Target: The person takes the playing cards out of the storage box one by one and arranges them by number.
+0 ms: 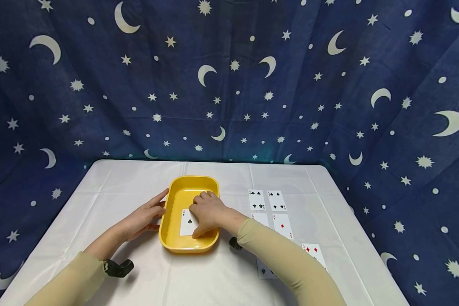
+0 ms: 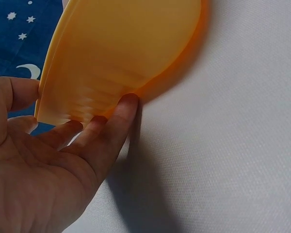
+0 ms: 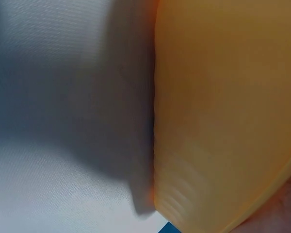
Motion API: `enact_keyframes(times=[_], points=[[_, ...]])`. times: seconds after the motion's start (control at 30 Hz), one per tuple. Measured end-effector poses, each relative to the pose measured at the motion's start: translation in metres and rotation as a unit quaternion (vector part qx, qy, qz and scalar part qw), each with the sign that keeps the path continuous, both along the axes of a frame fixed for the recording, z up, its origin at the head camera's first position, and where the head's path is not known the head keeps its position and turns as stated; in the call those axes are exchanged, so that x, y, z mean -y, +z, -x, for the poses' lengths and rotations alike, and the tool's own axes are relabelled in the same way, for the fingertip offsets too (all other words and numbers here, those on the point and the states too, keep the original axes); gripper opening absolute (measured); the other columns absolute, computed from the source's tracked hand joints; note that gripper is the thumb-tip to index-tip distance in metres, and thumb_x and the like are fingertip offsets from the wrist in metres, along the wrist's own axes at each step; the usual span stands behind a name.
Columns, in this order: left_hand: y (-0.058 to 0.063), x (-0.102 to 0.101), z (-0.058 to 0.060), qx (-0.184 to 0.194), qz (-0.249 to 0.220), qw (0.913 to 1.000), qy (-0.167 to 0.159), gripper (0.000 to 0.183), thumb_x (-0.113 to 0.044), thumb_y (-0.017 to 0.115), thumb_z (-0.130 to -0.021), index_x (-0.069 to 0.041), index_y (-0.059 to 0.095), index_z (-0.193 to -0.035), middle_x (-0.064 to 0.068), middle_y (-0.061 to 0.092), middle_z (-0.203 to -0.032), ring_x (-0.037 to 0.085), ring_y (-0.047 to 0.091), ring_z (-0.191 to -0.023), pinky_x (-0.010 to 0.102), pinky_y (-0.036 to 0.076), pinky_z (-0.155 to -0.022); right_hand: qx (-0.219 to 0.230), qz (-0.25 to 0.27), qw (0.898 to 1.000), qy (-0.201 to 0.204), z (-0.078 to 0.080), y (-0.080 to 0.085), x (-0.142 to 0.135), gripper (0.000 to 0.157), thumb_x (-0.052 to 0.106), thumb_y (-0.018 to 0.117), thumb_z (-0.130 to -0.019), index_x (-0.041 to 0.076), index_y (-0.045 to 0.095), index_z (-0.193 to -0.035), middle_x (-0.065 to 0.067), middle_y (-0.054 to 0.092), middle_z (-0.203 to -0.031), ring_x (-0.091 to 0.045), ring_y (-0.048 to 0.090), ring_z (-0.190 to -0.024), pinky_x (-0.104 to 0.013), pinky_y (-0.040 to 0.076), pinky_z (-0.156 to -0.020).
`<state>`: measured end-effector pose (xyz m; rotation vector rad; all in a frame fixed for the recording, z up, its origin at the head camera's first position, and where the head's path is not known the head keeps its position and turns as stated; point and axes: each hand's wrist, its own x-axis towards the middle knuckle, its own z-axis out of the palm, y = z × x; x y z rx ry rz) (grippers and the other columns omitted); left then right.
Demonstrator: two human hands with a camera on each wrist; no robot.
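Note:
My right hand [image 1: 208, 212] reaches over the right rim of a yellow tray [image 1: 171, 243], fingers bent and thumb down at the lower corner of an ace of clubs playing card [image 1: 185, 227]. The hand grips the card by its right side, which it covers; the card faces up over the tray floor. At the tray's left side my left hand [image 1: 143, 219] rests its spread fingertips against the outer wall. In the left wrist view these fingers [image 2: 111, 131] touch the wall [image 2: 116, 53]. The right wrist view shows mostly the tray's outer wall [image 3: 223, 97].
Right of the tray several playing cards lie face up on the white tablecloth [image 1: 137, 178], among them an ace of diamonds [image 1: 283, 226] and a five of diamonds [image 1: 312, 251]. My right forearm partly covers the nearer ones. A dark blue moon-and-star curtain [image 1: 229, 102] hangs behind the table.

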<state>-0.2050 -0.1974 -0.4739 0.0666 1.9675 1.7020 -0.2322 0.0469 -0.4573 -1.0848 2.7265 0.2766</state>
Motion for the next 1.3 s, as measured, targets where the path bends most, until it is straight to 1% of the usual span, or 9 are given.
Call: enact_keyframes(times=[0.17,0.33,0.47,0.57,0.7,0.9,1.0,1.1,1.3], points=[[0.001,0.0,0.0,0.001,-0.002,1.0,0.003,0.075,-0.016,0.047,-0.104,-0.032,0.008,-0.166,0.022,0.019,-0.166,0.037,0.045,-0.135,0.044,0.054,-0.092,0.007,0.014,1.0,0.002,0.0,0.001,-0.002,0.085,0.071,0.075,-0.075,0.026,0.058,-0.144,0.004,0.055,-0.13,-0.019,0.042,-0.123,-0.044,0.026,-0.116],[0.002,0.0,-0.001,-0.001,-0.01,0.9999,-0.005,0.076,-0.016,0.047,-0.104,-0.031,0.006,-0.166,0.024,0.018,-0.166,0.038,0.045,-0.135,0.043,0.055,-0.091,0.021,0.051,0.998,0.0,0.002,0.005,-0.006,0.088,0.065,0.078,-0.074,0.026,0.053,-0.149,0.003,0.055,-0.133,-0.019,0.041,-0.125,-0.04,0.031,-0.113],[0.002,-0.001,-0.001,-0.005,-0.015,0.9998,-0.012,0.076,-0.016,0.046,-0.104,-0.03,0.004,-0.166,0.026,0.016,-0.166,0.039,0.045,-0.136,0.044,0.054,-0.091,0.02,0.072,0.997,-0.003,0.004,0.013,-0.012,0.089,0.062,0.079,-0.074,0.026,0.051,-0.15,0.003,0.054,-0.135,-0.02,0.04,-0.127,-0.039,0.033,-0.111],[0.001,-0.001,-0.001,-0.001,-0.013,0.9999,-0.004,0.076,-0.015,0.047,-0.104,-0.03,0.006,-0.166,0.024,0.018,-0.166,0.039,0.045,-0.136,0.044,0.055,-0.091,0.017,0.083,0.996,-0.008,0.004,0.022,-0.018,0.091,0.064,0.079,-0.074,0.027,0.05,-0.152,0.002,0.053,-0.137,-0.021,0.04,-0.128,-0.039,0.033,-0.111],[0.001,0.0,-0.001,0.002,-0.008,1.0,0.003,0.075,-0.015,0.046,-0.104,-0.032,0.008,-0.166,0.023,0.019,-0.166,0.038,0.046,-0.134,0.044,0.055,-0.09,0.013,0.098,0.995,-0.011,0.005,0.032,-0.028,0.089,0.063,0.08,-0.074,0.028,0.051,-0.151,0.002,0.053,-0.135,-0.02,0.04,-0.128,-0.039,0.032,-0.112],[0.0,0.0,-0.001,0.001,-0.006,1.0,0.002,0.075,-0.015,0.047,-0.104,-0.031,0.008,-0.166,0.024,0.019,-0.166,0.038,0.047,-0.134,0.044,0.056,-0.091,0.005,0.118,0.993,-0.017,0.005,0.044,-0.044,0.087,0.058,0.081,-0.075,0.026,0.052,-0.15,0.0,0.053,-0.137,-0.022,0.039,-0.129,-0.041,0.031,-0.113],[0.001,0.0,-0.001,0.002,-0.007,1.0,0.002,0.076,-0.016,0.047,-0.103,-0.031,0.008,-0.166,0.024,0.019,-0.166,0.039,0.046,-0.134,0.044,0.055,-0.091,0.003,0.13,0.991,-0.021,0.005,0.048,-0.054,0.087,0.059,0.081,-0.075,0.025,0.052,-0.15,-0.001,0.053,-0.137,-0.022,0.039,-0.129,-0.043,0.031,-0.113],[0.001,0.0,-0.002,0.001,-0.008,1.0,0.003,0.076,-0.015,0.047,-0.103,-0.031,0.008,-0.166,0.024,0.019,-0.166,0.038,0.046,-0.134,0.044,0.055,-0.091,0.004,0.139,0.99,-0.033,0.004,0.052,-0.066,0.088,0.062,0.08,-0.074,0.025,0.052,-0.15,-0.001,0.052,-0.139,-0.022,0.038,-0.131,-0.044,0.031,-0.114],[0.002,0.0,-0.002,-0.009,-0.005,0.9999,-0.002,0.076,-0.015,0.047,-0.103,-0.029,0.007,-0.166,0.024,0.02,-0.166,0.038,0.047,-0.133,0.043,0.055,-0.091,-0.003,0.145,0.988,-0.058,0.005,0.059,-0.094,0.088,0.057,0.081,-0.073,0.027,0.051,-0.151,0.002,0.052,-0.141,-0.021,0.038,-0.134,-0.044,0.032,-0.114]])
